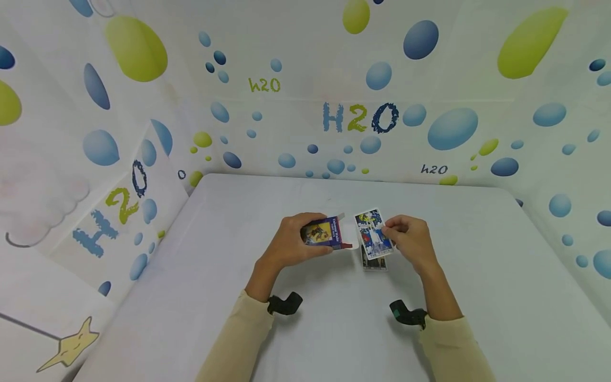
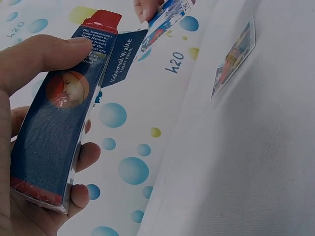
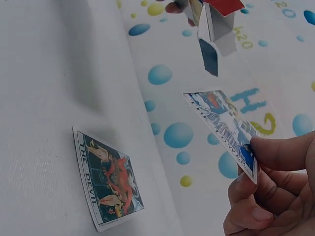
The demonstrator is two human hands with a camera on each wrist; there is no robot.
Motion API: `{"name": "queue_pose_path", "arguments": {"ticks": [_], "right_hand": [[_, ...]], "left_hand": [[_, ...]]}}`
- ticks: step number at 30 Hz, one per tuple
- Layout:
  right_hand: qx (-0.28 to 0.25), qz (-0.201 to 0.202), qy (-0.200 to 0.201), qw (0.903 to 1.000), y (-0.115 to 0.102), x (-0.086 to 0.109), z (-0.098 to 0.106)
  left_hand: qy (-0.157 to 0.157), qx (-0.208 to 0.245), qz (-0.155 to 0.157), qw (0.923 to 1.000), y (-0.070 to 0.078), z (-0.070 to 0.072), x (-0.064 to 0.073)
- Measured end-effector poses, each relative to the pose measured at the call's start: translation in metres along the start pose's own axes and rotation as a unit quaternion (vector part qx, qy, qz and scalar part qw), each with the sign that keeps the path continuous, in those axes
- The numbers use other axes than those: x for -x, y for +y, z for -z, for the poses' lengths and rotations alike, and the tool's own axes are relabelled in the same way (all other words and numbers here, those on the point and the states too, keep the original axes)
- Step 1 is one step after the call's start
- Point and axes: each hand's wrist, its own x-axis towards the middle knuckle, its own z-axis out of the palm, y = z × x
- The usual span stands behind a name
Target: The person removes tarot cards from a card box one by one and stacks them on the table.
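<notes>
My left hand [image 1: 292, 241] grips a dark blue tarot card box [image 2: 54, 128], thumb on one narrow side and fingers round the other. The box's end flap [image 2: 120, 59] hangs open, with red tabs beside it, and points toward the right hand. Between thumb and fingers, my right hand [image 1: 411, 239] pinches a tarot card [image 1: 374, 234] by its edge; in the right wrist view its lettering reads "THE TOWER". Below it, a second card, "THE DEVIL" [image 3: 110, 182], lies face up on the table, partly covered by the held card in the head view.
A white cloth covers the table [image 1: 315, 329]. Behind and beside it stand white walls [image 1: 305, 69] printed with blue and green drops and "H2O" lettering. Each wrist wears a small black camera [image 1: 285, 304], close over the tabletop.
</notes>
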Motion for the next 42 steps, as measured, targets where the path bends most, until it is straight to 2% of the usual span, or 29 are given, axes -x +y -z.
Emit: {"name": "queue_pose_path", "arguments": {"ticks": [4, 13, 18, 23, 29, 42], "right_hand": [[-0.011, -0.017, 0.002, 0.9998, 0.001, -0.002, 0.002], [-0.048, -0.084, -0.031, 0.9948, 0.004, -0.003, 0.005], [-0.050, -0.097, -0.038, 0.9933, 0.007, -0.002, 0.004], [-0.027, -0.102, -0.040, 0.9936, 0.013, -0.002, 0.003], [-0.013, -0.104, -0.043, 0.9935, 0.018, -0.006, 0.001], [-0.003, -0.125, -0.039, 0.9914, 0.021, -0.007, -0.003]], "left_hand": [[0.001, 0.001, -0.003, 1.0000, 0.000, 0.001, -0.001], [0.004, 0.003, -0.001, 1.0000, 0.002, 0.004, -0.001], [0.007, 0.008, 0.006, 0.9999, 0.002, 0.003, 0.000], [-0.004, 0.017, 0.007, 0.9998, 0.001, 0.000, 0.003], [0.007, 0.023, -0.007, 0.9997, -0.001, 0.001, 0.001], [0.016, 0.014, 0.001, 0.9998, 0.001, 0.004, 0.002]]}}
